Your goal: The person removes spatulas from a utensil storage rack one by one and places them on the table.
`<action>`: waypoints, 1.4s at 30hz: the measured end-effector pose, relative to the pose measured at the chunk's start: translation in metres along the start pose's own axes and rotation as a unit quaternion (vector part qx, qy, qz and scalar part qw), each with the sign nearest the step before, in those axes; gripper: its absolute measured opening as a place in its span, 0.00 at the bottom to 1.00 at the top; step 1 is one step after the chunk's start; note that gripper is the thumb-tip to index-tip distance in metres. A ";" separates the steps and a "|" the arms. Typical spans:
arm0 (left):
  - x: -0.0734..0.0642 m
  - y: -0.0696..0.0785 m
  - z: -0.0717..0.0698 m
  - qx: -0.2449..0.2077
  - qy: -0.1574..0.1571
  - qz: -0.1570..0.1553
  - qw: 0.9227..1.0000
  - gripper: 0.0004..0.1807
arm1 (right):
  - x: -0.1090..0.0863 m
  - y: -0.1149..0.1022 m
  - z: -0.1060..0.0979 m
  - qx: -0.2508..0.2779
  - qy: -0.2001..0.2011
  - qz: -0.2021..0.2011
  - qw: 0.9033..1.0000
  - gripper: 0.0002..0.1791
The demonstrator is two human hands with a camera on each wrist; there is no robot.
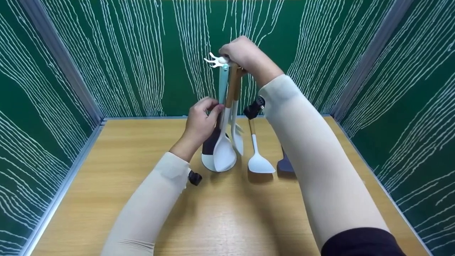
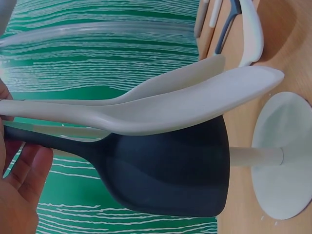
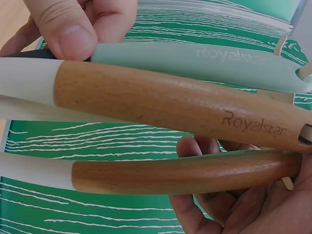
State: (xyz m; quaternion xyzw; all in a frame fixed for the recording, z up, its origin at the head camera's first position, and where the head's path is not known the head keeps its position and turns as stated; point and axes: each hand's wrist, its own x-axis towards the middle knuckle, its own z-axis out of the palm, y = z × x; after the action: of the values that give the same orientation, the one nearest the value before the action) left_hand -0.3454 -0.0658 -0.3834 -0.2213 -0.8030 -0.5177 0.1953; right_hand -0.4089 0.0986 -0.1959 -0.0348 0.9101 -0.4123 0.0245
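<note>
In the head view a white utensil stand with a hooked top (image 1: 213,61) rises over its round base (image 2: 280,195). My left hand (image 1: 202,119) pinches a spatula with a mint handle (image 3: 146,61) and a dark, flat blade (image 2: 165,170), low on its handle. The spatula hangs on a hook, as does a white spoon (image 1: 224,153) with a wooden handle beside it. At the top of the stand, my right hand (image 1: 245,53) holds the upper end of another wooden-handled utensil (image 3: 185,170). Its white head is partly hidden behind the spoon.
On the wooden table (image 1: 220,220), right of the stand, lies a white turner (image 1: 260,164) with a wooden handle. Farther right is a dark blue-grey utensil (image 1: 285,165), partly covered by my right sleeve. Green, white-streaked walls (image 1: 124,71) enclose the table's back and sides.
</note>
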 end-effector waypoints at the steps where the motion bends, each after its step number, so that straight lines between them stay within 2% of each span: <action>1: 0.000 0.000 0.000 0.001 0.000 0.001 1.000 0.12 | 0.000 0.000 0.000 0.001 0.000 0.001 1.000 0.19; 13: -0.003 0.000 -0.001 0.002 0.006 0.007 1.000 0.12 | 0.001 0.000 0.001 -0.005 0.004 0.007 1.000 0.18; 29: -0.008 0.004 -0.005 0.016 0.001 0.043 0.999 0.12 | 0.002 -0.003 0.000 -0.008 -0.004 0.019 1.000 0.17; 37: -0.010 0.001 -0.018 0.020 0.014 0.068 0.997 0.11 | 0.002 -0.001 0.000 -0.011 -0.002 0.009 1.000 0.18; 42: -0.013 -0.003 -0.034 0.034 0.028 0.060 0.997 0.13 | 0.002 -0.001 0.000 -0.015 -0.001 0.005 1.000 0.19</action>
State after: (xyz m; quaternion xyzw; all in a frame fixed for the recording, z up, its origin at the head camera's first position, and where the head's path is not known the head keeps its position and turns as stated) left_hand -0.3336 -0.0997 -0.3791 -0.2473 -0.7997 -0.4837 0.2558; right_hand -0.4107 0.0983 -0.1952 -0.0310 0.9161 -0.3988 0.0268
